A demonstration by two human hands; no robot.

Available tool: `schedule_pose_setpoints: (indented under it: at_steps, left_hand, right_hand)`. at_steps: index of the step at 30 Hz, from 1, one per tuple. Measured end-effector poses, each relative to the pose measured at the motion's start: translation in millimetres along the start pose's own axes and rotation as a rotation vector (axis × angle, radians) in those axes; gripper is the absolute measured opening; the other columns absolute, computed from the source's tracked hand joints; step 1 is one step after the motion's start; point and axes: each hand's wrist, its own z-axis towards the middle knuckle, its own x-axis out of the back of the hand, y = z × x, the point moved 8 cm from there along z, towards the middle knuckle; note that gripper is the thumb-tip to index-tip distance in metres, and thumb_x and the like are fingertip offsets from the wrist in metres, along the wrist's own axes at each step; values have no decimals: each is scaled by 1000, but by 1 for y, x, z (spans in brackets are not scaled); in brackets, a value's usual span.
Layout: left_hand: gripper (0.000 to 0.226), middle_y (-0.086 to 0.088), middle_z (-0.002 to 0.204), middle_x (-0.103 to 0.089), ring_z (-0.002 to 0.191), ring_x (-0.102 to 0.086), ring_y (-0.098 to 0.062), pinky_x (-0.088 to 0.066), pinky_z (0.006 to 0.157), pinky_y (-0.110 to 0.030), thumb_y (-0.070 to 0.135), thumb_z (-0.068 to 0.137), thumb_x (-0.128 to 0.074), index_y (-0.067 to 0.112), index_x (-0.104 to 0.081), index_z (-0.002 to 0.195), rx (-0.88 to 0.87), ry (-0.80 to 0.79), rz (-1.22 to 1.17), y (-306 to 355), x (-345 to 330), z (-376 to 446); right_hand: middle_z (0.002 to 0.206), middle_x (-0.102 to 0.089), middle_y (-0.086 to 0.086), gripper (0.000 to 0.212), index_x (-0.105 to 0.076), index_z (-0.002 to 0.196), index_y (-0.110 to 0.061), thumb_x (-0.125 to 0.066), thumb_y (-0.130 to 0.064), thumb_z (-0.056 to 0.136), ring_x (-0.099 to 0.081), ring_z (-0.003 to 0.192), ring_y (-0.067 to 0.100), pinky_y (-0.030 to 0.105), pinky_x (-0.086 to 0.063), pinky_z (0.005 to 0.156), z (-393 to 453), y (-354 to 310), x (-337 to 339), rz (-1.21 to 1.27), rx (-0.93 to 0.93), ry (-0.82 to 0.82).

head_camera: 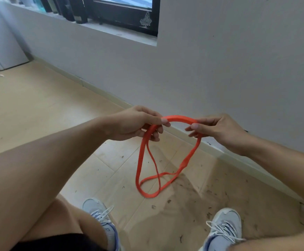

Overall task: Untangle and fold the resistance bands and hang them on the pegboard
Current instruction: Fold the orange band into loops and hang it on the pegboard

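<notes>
An orange resistance band (181, 118) is stretched in a short arc between my two hands, above the floor. My left hand (138, 124) pinches its left end and my right hand (214, 129) pinches its right end. Below the hands the band hangs down in doubled strands that cross near the bottom, forming a twisted loop (148, 185). No pegboard is in view.
A grey wall (220, 69) with a pale baseboard runs close ahead and to the right. A dark-framed window (125, 13) sits above a sill holding bottles. The wooden floor (30, 109) is littered with small debris near my two sneakers (225, 227). A white cabinet (4, 51) stands far left.
</notes>
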Motion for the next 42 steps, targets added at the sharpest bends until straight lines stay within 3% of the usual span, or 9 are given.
schedule_pose_setpoints:
  at_steps: [10, 16, 20, 25, 27, 30, 34, 38, 42]
  left_hand:
    - [22, -13, 93, -73, 84, -74, -29, -61, 83, -42, 15, 100, -60, 2, -68, 115, 53, -90, 116, -4, -14, -3]
    - [17, -16, 97, -73, 91, -74, -32, -60, 90, -50, 11, 103, -54, 5, -67, 112, 57, -99, 92, -1, -21, 0]
    - [14, -18, 111, -75, 100, -74, -36, -58, 94, -49, 7, 104, -51, 3, -60, 113, 86, -124, 87, -3, -29, 1]
    - [31, -18, 108, -76, 101, -72, -38, -53, 103, -50, 32, 98, -60, 4, -59, 112, 56, -138, 158, -1, -38, 2]
    - [50, -18, 108, -76, 103, -72, -38, -52, 104, -53, 46, 94, -55, 2, -61, 115, 58, -139, 178, -2, -39, 3]
    - [49, -16, 106, -77, 101, -74, -36, -53, 102, -49, 49, 100, -42, 9, -65, 118, 79, -135, 175, -6, -39, 3]
    - [27, -12, 101, -77, 94, -74, -29, -57, 94, -42, 38, 102, -51, 24, -74, 99, 13, -166, 194, 0, -42, 1]
    - [19, -8, 84, -72, 79, -67, -20, -54, 81, -33, 31, 98, -62, 16, -74, 98, -15, -170, 215, 1, -40, 4]
    - [16, -3, 78, -64, 76, -59, -18, -50, 79, -32, 24, 100, -60, 10, -68, 104, -46, -149, 162, 1, -40, 5]
  right_hand:
    - [92, -82, -6, 29, -83, 100, -20, -84, -22, 71, -76, 96, 17, 25, -59, 87, -2, -7, 8, -99, 68, 120]
    - [87, -82, -2, 19, -83, 93, -28, -83, -13, 81, -78, 86, 18, 35, -66, 76, -3, -9, 10, -132, 102, 214]
    - [85, -81, -5, 23, -82, 95, -27, -85, -11, 80, -75, 80, 6, 26, -60, 77, -3, -16, 10, -138, 184, 273]
    - [84, -75, 15, 33, -82, 100, -23, -90, -16, 70, -67, 77, 22, 45, -60, 82, -2, -19, -4, -146, 154, 152]
    - [86, -73, 19, 36, -82, 98, -23, -90, -24, 64, -70, 80, 32, 52, -59, 85, -3, -19, -7, -138, 146, 130]
    - [87, -75, 21, 32, -82, 90, -21, -90, -24, 60, -71, 87, 45, 57, -58, 86, -4, -24, -8, -87, 186, 136]
    - [79, -79, 5, 21, -79, 79, -21, -89, -22, 61, -73, 72, 16, 42, -60, 76, -5, -27, -17, -82, 201, 86]
    - [82, -77, 7, 29, -80, 88, -24, -94, -11, 66, -69, 78, 27, 49, -58, 81, -1, -21, -17, -144, 150, 68]
    - [88, -79, 2, 29, -83, 97, -29, -93, -25, 71, -69, 82, 14, 38, -57, 82, -4, -10, -24, -247, 45, -72]
